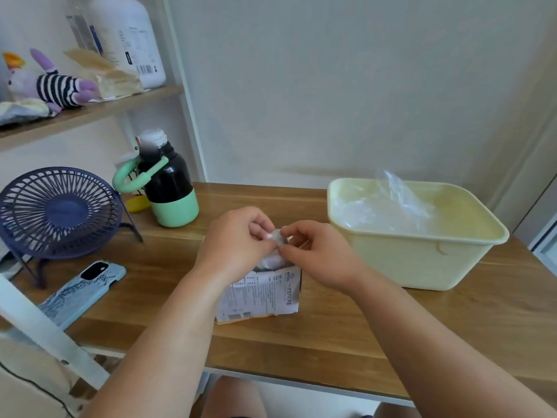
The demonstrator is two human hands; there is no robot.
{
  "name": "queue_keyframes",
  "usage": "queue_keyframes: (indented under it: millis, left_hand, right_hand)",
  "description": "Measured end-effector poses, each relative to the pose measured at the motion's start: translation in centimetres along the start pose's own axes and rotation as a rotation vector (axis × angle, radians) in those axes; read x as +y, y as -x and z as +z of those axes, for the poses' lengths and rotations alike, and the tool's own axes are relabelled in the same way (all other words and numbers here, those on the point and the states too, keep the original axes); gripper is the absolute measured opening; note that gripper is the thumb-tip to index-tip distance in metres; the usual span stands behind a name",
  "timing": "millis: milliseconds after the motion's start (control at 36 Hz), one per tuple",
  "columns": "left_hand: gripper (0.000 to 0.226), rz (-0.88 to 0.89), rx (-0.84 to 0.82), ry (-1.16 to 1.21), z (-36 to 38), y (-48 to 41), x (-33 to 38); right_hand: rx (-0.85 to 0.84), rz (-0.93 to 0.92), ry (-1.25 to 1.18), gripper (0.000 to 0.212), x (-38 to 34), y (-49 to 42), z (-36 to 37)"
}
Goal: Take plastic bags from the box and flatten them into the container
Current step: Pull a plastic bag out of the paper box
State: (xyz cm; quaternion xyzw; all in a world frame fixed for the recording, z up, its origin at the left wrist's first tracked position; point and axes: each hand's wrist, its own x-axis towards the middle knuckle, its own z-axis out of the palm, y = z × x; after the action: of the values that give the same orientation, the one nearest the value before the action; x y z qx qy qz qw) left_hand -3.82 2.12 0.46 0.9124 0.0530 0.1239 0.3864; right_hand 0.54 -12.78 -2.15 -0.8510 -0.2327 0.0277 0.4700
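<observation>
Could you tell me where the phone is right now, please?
In the head view, the phone lies on the table at the left, just in front of the blue fan.

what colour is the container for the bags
Pale yellow container, clearest in the head view.

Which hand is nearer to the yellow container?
Right. The right hand is just left of the container, above the box, pinching a plastic bag; the left hand pinches it too, farther left.

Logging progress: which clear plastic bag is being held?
The crumpled clear bag over the printed cardboard box, pinched by the left hand and right hand; the other bag lies in the pale yellow plastic container.
</observation>
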Motion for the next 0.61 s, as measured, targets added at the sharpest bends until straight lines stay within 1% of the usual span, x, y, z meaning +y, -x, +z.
queue_keyframes:
  millis: [56,111,194,250,306,389,444,528,611]
  left_hand:
    - [0.022,0.08,0.021,0.106,0.2,-0.2,-0.2]
    - [0.025,0.139,0.013,0.226,0.3,-0.3,-0.5]
    - [0.025,0.157,-0.069,0.394,0.4,-0.1,-0.8]
    - [0.027,0.131,-0.11,0.437,0.6,0.0,-1.0]
    - [0.03,0.079,-0.147,0.378,0.5,0.0,-1.3]
    - [0.044,0.013,-0.244,0.138,0.2,0.3,-1.0]
    - [0.054,-0.006,-0.28,0.051,0.1,0.5,-0.5]
    - [0.081,-0.032,-0.296,0.08,0.0,0.7,0.1]
    - [0.087,-0.05,-0.244,0.211,0.1,0.5,0.7]
  right_hand:
    - [-0.036,-0.004,-0.097,0.023,-0.3,0.0,-0.3]
    - [-0.078,-0.009,-0.12,0.021,-0.5,-0.1,-0.5]
    - [-0.091,-0.019,-0.098,0.012,-0.5,-0.3,-0.5]
    - [-0.075,-0.005,-0.107,0.012,-0.4,-0.5,-0.5]
    - [-0.047,0.006,-0.178,0.014,-0.4,-0.6,-0.5]
    - [0.077,0.037,-0.387,0.014,-0.6,-1.0,-0.9]
    - [0.178,0.058,-0.594,0.018,-1.1,-1.3,-1.7]
    - [0.243,0.034,-0.938,0.023,-2.0,-1.5,-3.6]
    - [0.185,-0.017,-1.16,0.02,-2.3,-1.3,-5.7]
